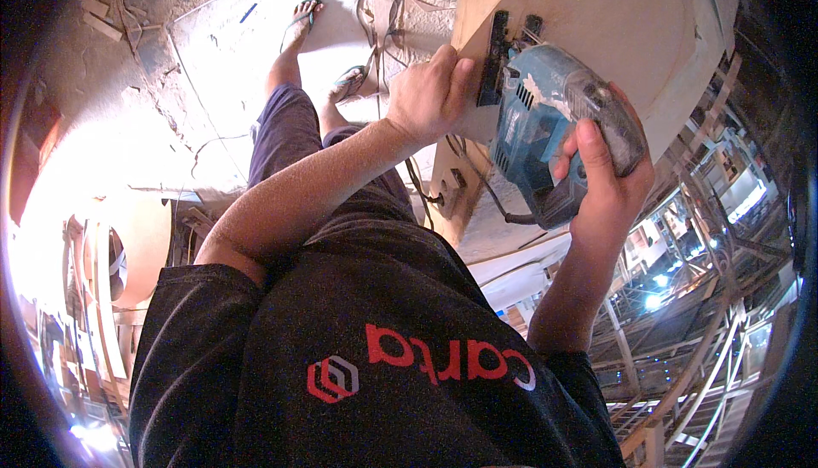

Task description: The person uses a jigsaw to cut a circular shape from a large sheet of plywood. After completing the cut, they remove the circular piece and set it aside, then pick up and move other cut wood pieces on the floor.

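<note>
My right hand [612,165] is wrapped round the rear handle of a teal and black jigsaw [545,97], its body dusted with pale sawdust. The dark base of the saw lies against a pale plywood board [635,20], and the blade is hidden. Close beside the base, my left hand [429,93] is closed over the board's left edge, thumb and curled fingers together. A dark power cord [487,180] runs from the rear of the jigsaw toward the board's side.
A dark cable [375,20] loops across the dusty floor near my sandalled feet. Wood offcuts [102,20] lie at the far left. Curved wooden pieces [136,251] stand at the left. Long strips and timber framing [682,332] fill the right side.
</note>
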`<state>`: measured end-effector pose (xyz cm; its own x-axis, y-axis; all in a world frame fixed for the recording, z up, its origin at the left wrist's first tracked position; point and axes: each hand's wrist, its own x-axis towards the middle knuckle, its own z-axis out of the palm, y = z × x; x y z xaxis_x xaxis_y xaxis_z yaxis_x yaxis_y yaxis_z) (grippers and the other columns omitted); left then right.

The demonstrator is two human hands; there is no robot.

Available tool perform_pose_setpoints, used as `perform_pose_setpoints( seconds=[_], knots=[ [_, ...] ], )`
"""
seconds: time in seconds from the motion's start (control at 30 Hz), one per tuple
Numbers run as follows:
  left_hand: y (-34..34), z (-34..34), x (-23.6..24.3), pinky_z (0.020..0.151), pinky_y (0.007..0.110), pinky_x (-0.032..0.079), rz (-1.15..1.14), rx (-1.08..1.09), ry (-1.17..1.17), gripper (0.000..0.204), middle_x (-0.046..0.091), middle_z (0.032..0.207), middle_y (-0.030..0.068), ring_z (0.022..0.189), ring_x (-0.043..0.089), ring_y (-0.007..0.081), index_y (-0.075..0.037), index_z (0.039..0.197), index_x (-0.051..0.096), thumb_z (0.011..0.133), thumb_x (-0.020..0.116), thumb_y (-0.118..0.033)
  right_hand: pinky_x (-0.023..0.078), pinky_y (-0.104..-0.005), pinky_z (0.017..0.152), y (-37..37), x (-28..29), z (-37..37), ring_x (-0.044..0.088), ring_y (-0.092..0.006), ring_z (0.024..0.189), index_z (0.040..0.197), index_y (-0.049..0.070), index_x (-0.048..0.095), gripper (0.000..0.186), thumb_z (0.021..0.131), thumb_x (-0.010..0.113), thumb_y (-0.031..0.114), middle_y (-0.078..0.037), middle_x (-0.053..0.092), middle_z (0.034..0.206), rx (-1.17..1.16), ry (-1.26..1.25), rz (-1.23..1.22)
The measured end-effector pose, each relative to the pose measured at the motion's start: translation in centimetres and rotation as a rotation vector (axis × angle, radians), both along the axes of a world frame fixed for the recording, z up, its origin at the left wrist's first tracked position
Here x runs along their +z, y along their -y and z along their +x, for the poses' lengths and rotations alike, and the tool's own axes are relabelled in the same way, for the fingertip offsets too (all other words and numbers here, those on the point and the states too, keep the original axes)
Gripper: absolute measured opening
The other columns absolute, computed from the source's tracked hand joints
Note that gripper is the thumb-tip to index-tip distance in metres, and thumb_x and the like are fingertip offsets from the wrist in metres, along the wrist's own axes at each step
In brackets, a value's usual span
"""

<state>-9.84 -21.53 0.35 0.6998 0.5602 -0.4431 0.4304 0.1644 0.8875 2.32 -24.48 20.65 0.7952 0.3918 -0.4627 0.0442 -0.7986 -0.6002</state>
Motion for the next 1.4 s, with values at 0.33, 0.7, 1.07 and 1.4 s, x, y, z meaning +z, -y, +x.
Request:
perform_pose_setpoints(
  seconds=[0.33,0.7,1.07,1.4],
  knots=[
    [0.0,-0.2,0.2,0.065,0.056,0.049,-0.046,-0.016,0.001,0.044,0.063,0.069,0.0249,0.072,0.066,0.0487,-0.003,0.096,0.051,0.106,0.039,-0.044,0.043,-0.0278,0.054,-0.2,-0.1,0.0,0.053,-0.0146,0.058,0.138,-0.008,0.054,0.053,0.092,0.07,0.012,-0.006,0.058,0.074,-0.037,0.005,0.027],
    [0.2,-0.3,0.0,0.062,0.055,0.05,-0.018,-0.006,0.026,0.049,0.062,0.067,0.0244,0.07,0.066,0.0482,-0.002,0.097,0.05,0.106,0.038,-0.049,0.049,-0.0261,0.051,-0.4,-0.2,0.3,0.061,-0.0135,0.064,0.133,-0.006,0.058,0.052,0.088,0.076,0.011,-0.01,0.071,0.094,-0.063,-0.003,0.068],
    [0.2,-0.4,-0.1,0.059,0.056,0.049,-0.026,-0.066,-0.006,0.063,0.061,0.064,0.0242,0.066,0.065,0.0492,-0.001,0.096,0.047,0.101,0.041,-0.064,0.049,-0.0264,0.051,-0.7,-0.2,0.3,0.06,-0.0139,0.062,0.134,-0.006,0.058,0.054,0.087,0.077,0.011,-0.01,0.07,0.092,-0.135,-0.011,0.095],
    [-0.3,-0.6,0.3,0.058,0.055,0.049,-0.045,-0.09,0.005,0.065,0.06,0.063,0.0242,0.064,0.065,0.0476,-0.001,0.098,0.045,0.098,0.047,-0.066,0.048,-0.0257,0.053,-1.4,-0.1,0.4,0.059,-0.0134,0.059,0.137,-0.006,0.056,0.057,0.086,0.077,0.011,-0.009,0.071,0.091,-0.151,-0.012,0.063]
  ],
)
